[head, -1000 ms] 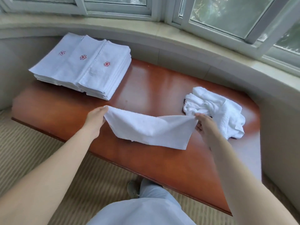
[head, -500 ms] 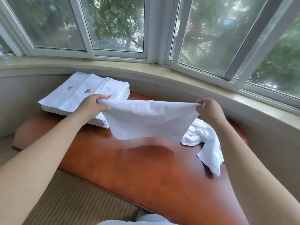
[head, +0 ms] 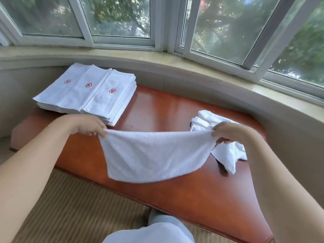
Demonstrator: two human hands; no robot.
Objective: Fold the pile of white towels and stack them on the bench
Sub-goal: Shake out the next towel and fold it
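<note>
Towel [head: 154, 156], soft terry, sags between pinching left hand [head: 85, 125] and right hand [head: 229, 132].

No readable writing in view

The only marks are three small red embroidered flower emblems [head: 88, 85], one on top of each stack of folded white towels [head: 87, 95] at the far left of the reddish-brown wooden bench [head: 166, 109].
</note>
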